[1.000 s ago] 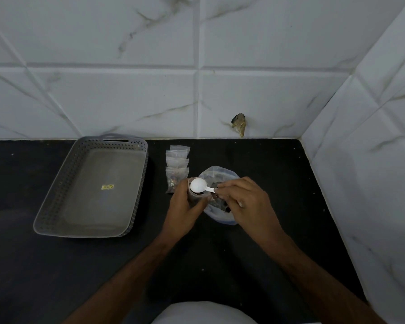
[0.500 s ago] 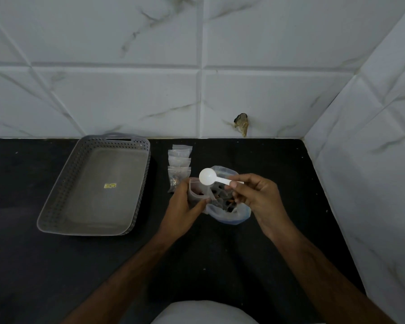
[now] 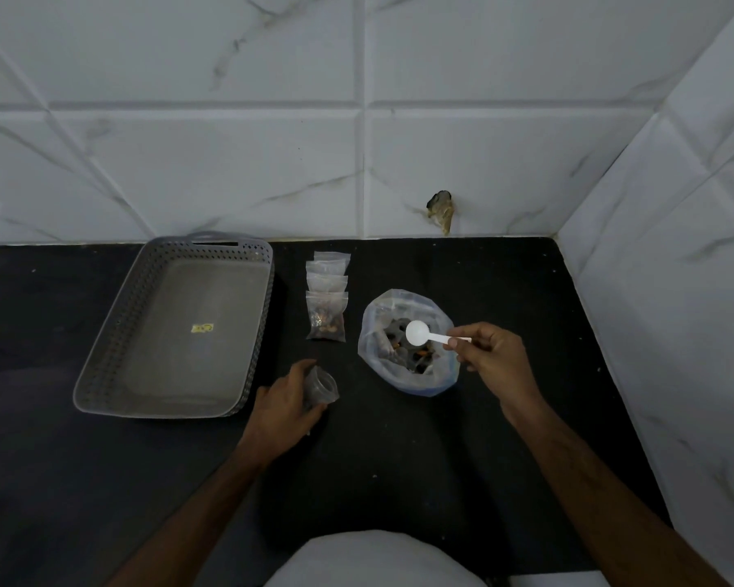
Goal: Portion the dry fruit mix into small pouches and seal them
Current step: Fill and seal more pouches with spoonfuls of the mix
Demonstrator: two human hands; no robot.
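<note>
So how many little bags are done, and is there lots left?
Three small pouches lie in a row by the tray; the nearest clearly holds mix. The left hand holds an open pouch; the right hand holds the spoon over the big bag, which still has fruit. The tray holds no pouches.

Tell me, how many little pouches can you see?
4. Three lie in an overlapping row beside the basket: far, middle, near. The left hand holds a fourth. More could hide underneath.

head view looks down, close above black counter (image 3: pixel 399 459).
</note>
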